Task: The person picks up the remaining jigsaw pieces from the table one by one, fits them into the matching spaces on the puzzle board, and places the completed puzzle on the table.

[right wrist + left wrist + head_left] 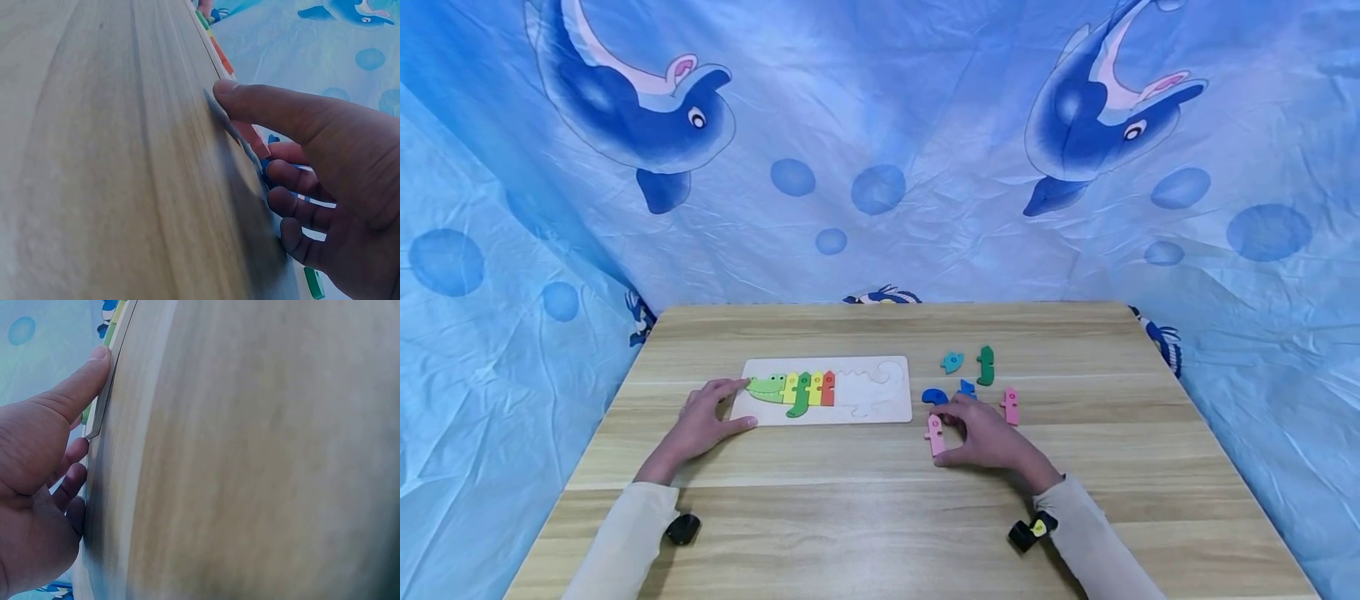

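A pale wooden puzzle board (872, 410) carries a green crocodile head (767, 386) and several coloured body pieces, with a drawn tail outline on its right part. My left hand (703, 421) holds the board's left end, the index finger at the crocodile head and the thumb at the front edge. Right of the board, my right hand (988, 433) pinches a pink puzzle piece (935, 435) lengthwise between thumb and index finger, low over the table. In the right wrist view the thumb is at the near end of this pink piece (251, 135).
Around the right hand lie a dark blue piece (934, 397), a blue piece (967, 387), a teal piece (952, 362), a green piece (986, 367) and another pink piece (1011, 407). A blue dolphin-print cloth (880, 250) hangs behind the wooden table (850, 517).
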Tool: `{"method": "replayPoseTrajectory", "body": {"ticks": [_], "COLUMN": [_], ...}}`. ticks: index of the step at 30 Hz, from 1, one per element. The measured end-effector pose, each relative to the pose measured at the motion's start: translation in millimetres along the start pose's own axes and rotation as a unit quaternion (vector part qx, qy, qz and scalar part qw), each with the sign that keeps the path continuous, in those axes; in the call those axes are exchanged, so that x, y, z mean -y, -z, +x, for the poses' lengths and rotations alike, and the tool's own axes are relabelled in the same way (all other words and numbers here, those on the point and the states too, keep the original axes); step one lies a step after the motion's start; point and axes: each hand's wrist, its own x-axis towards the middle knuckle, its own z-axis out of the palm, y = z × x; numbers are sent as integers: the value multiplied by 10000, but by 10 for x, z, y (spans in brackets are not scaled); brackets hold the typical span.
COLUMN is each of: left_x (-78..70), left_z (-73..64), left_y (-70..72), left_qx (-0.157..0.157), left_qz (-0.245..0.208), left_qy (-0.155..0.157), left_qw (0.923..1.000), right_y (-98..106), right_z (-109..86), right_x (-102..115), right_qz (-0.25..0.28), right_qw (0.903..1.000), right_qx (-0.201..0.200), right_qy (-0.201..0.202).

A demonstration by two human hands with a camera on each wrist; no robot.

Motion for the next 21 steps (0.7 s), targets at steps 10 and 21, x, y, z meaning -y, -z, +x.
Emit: {"method": "replayPoseTrajectory", "body": {"ticks": [10,21], "left_x": [14,3], "left_z": [-1,-3], "left_y": [9,13], "left_qx": [-2,30], "left_qz": [6,14], "left_qy": [-60,0], "left_qw": [10000,10000], "right_y": [82,309], "right_z": [-23,147], "right_x": [34,140], "right_qz": [344,168], "right_qw": [9991,9988], "right_qx": [-184,-456], "right_qy": [-148,105]}}
